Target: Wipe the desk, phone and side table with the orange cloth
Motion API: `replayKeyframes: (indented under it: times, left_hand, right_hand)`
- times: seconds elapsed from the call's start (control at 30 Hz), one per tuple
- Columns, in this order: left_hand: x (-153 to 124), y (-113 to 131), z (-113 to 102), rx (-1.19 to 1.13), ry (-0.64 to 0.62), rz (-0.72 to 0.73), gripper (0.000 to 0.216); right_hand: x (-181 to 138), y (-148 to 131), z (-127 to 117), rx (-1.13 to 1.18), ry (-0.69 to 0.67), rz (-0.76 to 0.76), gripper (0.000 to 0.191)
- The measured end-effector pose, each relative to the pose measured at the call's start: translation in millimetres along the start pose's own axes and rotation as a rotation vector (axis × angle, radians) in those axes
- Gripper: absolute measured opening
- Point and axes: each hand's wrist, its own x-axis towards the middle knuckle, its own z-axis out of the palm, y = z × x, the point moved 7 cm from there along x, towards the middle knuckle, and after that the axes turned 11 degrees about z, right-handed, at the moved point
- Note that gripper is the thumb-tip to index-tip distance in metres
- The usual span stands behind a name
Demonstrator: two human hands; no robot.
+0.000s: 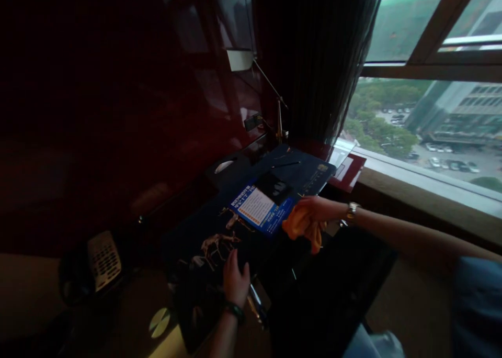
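Left hand (236,279) presses flat on dark book (207,253); right hand (314,211) clutches orange cloth (304,224) beside blue card (261,209), print unreadable.

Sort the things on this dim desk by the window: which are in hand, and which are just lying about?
In hand:
- orange cloth, gripped by the right hand
- dark desk pad, with the left hand resting on it

Lying about:
- blue card
- telephone
- pen
- desk lamp
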Motion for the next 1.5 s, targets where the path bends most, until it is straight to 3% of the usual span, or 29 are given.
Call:
replayKeyframes:
  times: [0.07, 0.13, 0.2, 0.27, 0.37, 0.47, 0.63, 0.7, 0.87, 1.07, 1.17, 1.3, 1.37, 1.43, 1.5]
  left_hand:
    - [40, 46, 27, 0.045, -0.032, 0.031, 0.062]
    - [74, 74, 52, 0.083, -0.037, -0.018, 0.066]
    - [96, 86, 70, 0.135, -0.047, -0.122, 0.070]
    - [103, 88, 80, 0.181, -0.060, -0.217, 0.070]
    - [93, 87, 78, 0.215, -0.094, -0.266, 0.062]
    - [72, 89, 70, 0.223, -0.126, -0.295, 0.062]
    - [58, 91, 72, 0.234, -0.145, -0.326, 0.063]
    - [58, 90, 74, 0.235, -0.141, -0.322, 0.059]
    - [61, 79, 74, 0.113, -0.126, -0.347, 0.056]
    - [66, 76, 77, 0.173, -0.073, -0.266, 0.057]
    - [68, 77, 83, 0.209, -0.042, -0.242, 0.054]
    - [73, 80, 89, 0.262, 0.014, -0.234, 0.051]
    - [77, 83, 91, 0.287, 0.045, -0.229, 0.051]
    - [80, 85, 95, 0.300, 0.057, -0.237, 0.052]
    - [82, 87, 100, 0.299, 0.051, -0.254, 0.052]
  right_hand:
    - [1, 68, -41, 0.068, 0.093, 0.085, 0.056]
    - [12, 130, -65, 0.031, 0.186, 0.190, 0.059]
    - [32, 168, -68, -0.118, 0.213, 0.219, 0.058]
    - [60, 175, -51, -0.219, 0.181, 0.149, 0.051]
    - [104, 136, -3, -0.168, 0.093, -0.043, 0.050]
    - [134, 82, 53, -0.082, 0.013, -0.114, 0.054]
    - [119, 15, 120, 0.018, -0.080, -0.203, 0.055]
    - [103, -3, 131, 0.043, -0.097, -0.247, 0.053]
    - [91, -18, 138, 0.030, -0.117, -0.153, 0.056]
    - [100, -25, 124, 0.037, -0.168, -0.135, 0.059]
    - [110, 26, 83, -0.023, -0.070, -0.117, 0.063]
    - [109, 186, 18, -0.233, 0.302, 0.195, 0.064]
    - [104, 254, 17, -0.246, 0.291, 0.293, 0.059]
    - [106, 287, 26, -0.240, 0.242, 0.305, 0.059]
    - [120, 283, 30, -0.256, 0.214, 0.237, 0.056]
